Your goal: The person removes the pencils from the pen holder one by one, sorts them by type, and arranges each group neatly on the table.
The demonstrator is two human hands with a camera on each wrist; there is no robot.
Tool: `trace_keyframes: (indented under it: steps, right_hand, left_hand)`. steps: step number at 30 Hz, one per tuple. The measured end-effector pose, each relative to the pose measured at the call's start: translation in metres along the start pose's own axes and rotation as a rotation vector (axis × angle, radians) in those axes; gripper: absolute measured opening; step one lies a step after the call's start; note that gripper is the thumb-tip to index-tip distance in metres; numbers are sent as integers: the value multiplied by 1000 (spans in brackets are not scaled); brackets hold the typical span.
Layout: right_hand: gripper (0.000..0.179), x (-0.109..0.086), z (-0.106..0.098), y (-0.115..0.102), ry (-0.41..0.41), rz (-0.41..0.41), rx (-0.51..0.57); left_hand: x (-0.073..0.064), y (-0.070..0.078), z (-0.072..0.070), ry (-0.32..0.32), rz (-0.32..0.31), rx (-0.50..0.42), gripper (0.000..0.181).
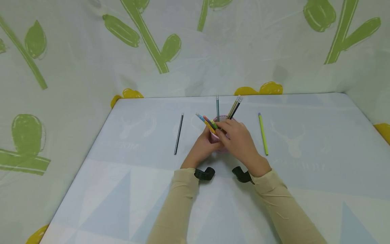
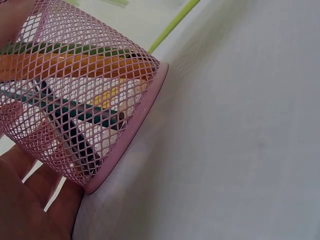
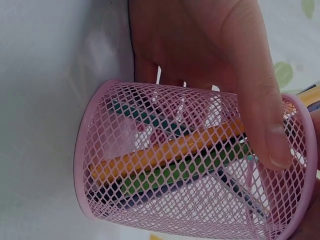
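Observation:
A pink mesh pencil cup [image 2: 125, 135] stands on the table in front of me, its base rim low on the cloth in the left wrist view. My left hand [image 1: 203, 147] grips it from the left, thumb across the mesh near the top rim. Over the cup's mouth, my right hand [image 1: 239, 137] pinches a cluster of pencils [image 1: 207, 122] with blue, orange and green ends, leaning left. A teal pencil [image 1: 217, 106] and some tan and black pencils [image 1: 235, 107] also stick out of the cup. Through the mesh, an orange pencil [image 3: 170, 152] and a green pencil [image 3: 185, 169] lie slanted.
A black pencil [image 1: 179, 134] lies on the table [image 1: 146, 142] left of the cup. To the right lies a lime-green pencil [image 1: 263, 134]. Behind the table's far edge hangs a pale curtain [image 1: 243, 51] with green leaf prints.

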State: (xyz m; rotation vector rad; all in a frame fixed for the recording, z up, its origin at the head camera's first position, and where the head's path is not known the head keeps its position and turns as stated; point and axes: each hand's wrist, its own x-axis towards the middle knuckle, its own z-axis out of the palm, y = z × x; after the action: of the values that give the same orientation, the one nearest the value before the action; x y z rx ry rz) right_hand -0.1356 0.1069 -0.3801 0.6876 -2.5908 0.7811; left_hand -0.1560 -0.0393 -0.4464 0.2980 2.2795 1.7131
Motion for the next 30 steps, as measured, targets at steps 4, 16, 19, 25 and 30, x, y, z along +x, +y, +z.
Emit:
trace_keyframes:
  steps: [4,16,19,25,30]
  right_hand:
    - [18,0,-2,0,16,17,21]
    - [22,0,-18,9,210,94,187]
    - [25,0,-26,13,269,135,257]
    - [29,0,-44,14,352,213,427]
    - [32,0,-61,8,456,268,624]
  left_hand:
    - [0,0,0,-3,8,3,76]
    - [0,3,0,-3,30,-14,79]
    - [1,4,1,3,27,-19,79]
    - [1,4,1,-5,21,-27,77]
    - [1,3,1,-6,31,-34,78]
